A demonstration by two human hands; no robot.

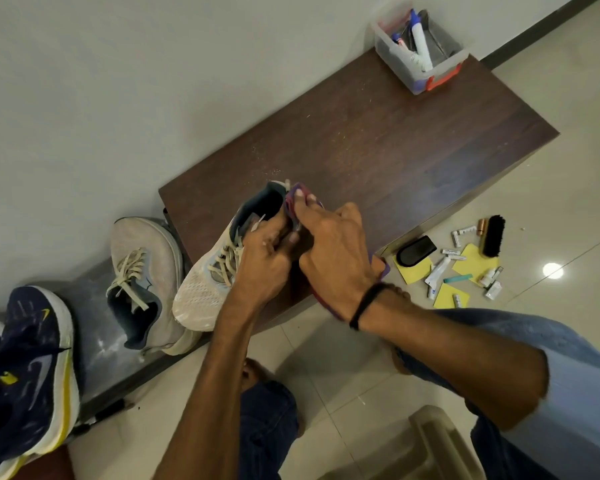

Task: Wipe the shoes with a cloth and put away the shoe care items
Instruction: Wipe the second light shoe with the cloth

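Head view shows a white shoe [201, 289] lying on a dark wooden table [378, 143], near its front edge. The left hand [267, 258] grips the shoe by its opening, fingers curled round the edge. The right hand [333, 258] holds a purple cloth [293, 199] and presses it on the back side of the shoe with two fingers. A second white shoe [142, 271] and a blue shoe [35, 358] sit to the left. A clear box [420, 50] stands at the far end of the table. A black brush [493, 235] and small tubes [459, 233] lie on the floor [551, 220]
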